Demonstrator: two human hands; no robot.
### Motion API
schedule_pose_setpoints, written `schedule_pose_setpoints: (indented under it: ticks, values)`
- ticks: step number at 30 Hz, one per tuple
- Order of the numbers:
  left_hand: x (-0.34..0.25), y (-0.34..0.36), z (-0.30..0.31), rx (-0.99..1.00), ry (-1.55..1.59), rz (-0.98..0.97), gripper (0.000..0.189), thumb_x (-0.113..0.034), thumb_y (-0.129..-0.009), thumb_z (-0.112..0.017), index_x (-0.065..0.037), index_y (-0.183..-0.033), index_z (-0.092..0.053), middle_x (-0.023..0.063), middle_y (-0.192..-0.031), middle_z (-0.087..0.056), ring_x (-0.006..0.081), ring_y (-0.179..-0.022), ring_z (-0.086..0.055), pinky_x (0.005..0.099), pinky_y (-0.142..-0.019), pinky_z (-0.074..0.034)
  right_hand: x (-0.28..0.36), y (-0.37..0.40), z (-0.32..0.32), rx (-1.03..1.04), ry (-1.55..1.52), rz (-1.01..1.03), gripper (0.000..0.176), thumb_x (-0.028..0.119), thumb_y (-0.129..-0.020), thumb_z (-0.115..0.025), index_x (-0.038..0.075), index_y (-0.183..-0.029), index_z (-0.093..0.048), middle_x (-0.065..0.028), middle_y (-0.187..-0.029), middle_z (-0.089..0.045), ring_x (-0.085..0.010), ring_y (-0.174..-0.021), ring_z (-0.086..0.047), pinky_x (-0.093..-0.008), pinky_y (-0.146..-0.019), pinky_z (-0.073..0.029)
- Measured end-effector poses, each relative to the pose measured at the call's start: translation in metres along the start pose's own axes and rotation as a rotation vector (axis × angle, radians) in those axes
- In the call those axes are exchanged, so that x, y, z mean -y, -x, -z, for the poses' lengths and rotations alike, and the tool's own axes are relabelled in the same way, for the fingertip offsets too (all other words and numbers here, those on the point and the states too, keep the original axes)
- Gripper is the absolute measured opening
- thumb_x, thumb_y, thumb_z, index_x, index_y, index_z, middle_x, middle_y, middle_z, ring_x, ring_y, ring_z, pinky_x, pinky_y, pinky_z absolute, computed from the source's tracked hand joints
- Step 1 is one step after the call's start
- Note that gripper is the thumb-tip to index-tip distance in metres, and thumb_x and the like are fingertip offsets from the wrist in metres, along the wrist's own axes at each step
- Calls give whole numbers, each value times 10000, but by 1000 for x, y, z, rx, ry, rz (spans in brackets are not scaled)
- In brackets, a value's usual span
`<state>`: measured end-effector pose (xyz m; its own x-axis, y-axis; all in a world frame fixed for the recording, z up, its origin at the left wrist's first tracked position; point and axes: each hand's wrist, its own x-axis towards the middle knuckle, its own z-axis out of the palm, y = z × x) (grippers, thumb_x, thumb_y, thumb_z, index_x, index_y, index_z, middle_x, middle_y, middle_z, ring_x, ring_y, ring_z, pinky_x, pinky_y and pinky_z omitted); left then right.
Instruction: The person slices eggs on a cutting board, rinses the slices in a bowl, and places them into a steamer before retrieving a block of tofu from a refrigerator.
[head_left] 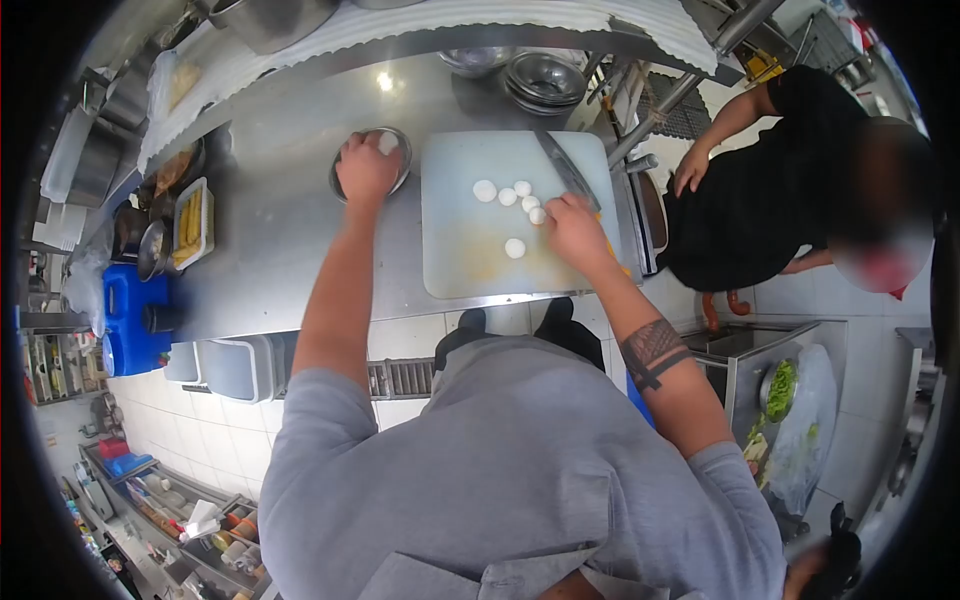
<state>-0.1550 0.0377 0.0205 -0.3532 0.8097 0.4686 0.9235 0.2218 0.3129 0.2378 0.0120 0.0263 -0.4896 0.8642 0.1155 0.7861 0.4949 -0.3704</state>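
Observation:
My left hand (367, 167) reaches into a small round metal bowl (404, 180) on the steel counter. Its fingers curl downward around a white round piece (388, 143), and the fingertips are partly hidden. On the white cutting board (455, 270), several white ball-like pieces (508, 197) lie loosely grouped, and a single white ball (515, 248) sits nearer the front edge. The fingers of my right hand (572, 228) are closed at the rightmost white ball (537, 215) of the group. Alongside that hand lies a knife (567, 168) with a broad dark blade; its yellow handle is partly covered.
Stacked metal bowls (545, 80) stand behind the board. To the left are a tray of yellow pieces (193, 222) and a blue jug (135, 318). A shelf (420, 28) overhangs the counter's back. A co-worker in black (765, 190) stands at right, near a bowl of chopped greens (779, 390).

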Motion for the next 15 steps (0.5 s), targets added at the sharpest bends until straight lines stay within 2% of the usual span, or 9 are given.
schedule_pose_setpoints:
  ticks: [2,6,8,9,10,11,12,14,15]
  values:
    - [25,-5,-8,175,-37,30,503,-426,-824,-756,-143,-1240,-749,151,-1271,-679,372,-1167,-630,524,-953,-531,17,-19,-9,142,-41,-168,289,120,-897,-654,24,-1168,-622,-229,-1207,-623,-448,-1171,-605,-551,-986,-509]
    - [21,2,1,216,-113,-86,471,-395,-847,-741,-123,-1232,-739,171,-1265,-673,388,-1178,-623,526,-981,-516,17,-40,-28,186,60,-273,306,113,-891,-660,8,-1173,-608,-253,-1188,-642,-458,-1149,-622,-540,-983,-518]
    - [-5,5,10,14,43,-84,410,-327,-889,-715,-98,-1229,-727,176,-1268,-669,391,-1188,-616,512,-1001,-507,18,-50,-22,267,-69,-322,344,116,-891,-674,-12,-1200,-594,-274,-1193,-655,-461,-1128,-640,-523,-990,-525]
    - [-19,16,3,78,116,-119,379,-269,-903,-697,-85,-1233,-718,180,-1266,-665,392,-1186,-611,507,-1010,-500,16,-53,-27,276,-61,-316,344,116,-891,-674,-12,-1200,-594,-274,-1193,-655,-461,-1128,-640,-523,-990,-525]
    - [-34,32,-6,144,188,-156,350,-211,-917,-679,-71,-1237,-709,183,-1265,-662,394,-1184,-607,503,-1019,-494,14,-54,-35,156,-72,-316,361,143,-867,-739,4,-1171,-602,-256,-1161,-678,-439,-1102,-660,-502,-953,-537]
    - [-50,45,-17,266,319,-256,353,-170,-910,-677,-70,-1248,-699,188,-1261,-661,392,-1178,-605,500,-1015,-497,12,-56,-41,33,-86,-314,387,169,-843,-804,19,-1142,-610,-237,-1128,-702,-418,-1075,-680,-482,-916,-549]
    - [-67,57,-27,386,450,-359,361,-129,-903,-674,-69,-1259,-689,193,-1256,-659,390,-1171,-604,497,-1011,-500,12,-60,-41,37,-83,-311,387,169,-843,-804,19,-1142,-610,-237,-1128,-702,-418,-1075,-680,-482,-916,-549]
    - [-93,83,-39,331,423,-480,389,-46,-888,-651,-56,-1277,-662,188,-1201,-650,423,-1133,-600,515,-998,-487,10,-69,-41,163,-212,-398,417,203,-815,-839,28,-1127,-626,-220,-1070,-711,-398,-1060,-686,-469,-917,-548]
    - [-100,83,-37,328,425,-478,389,-46,-888,-651,-56,-1277,-662,188,-1201,-650,423,-1133,-600,515,-998,-487,12,-71,-42,164,-208,-397,417,203,-815,-839,28,-1127,-626,-220,-1070,-711,-398,-1060,-686,-469,-917,-548]
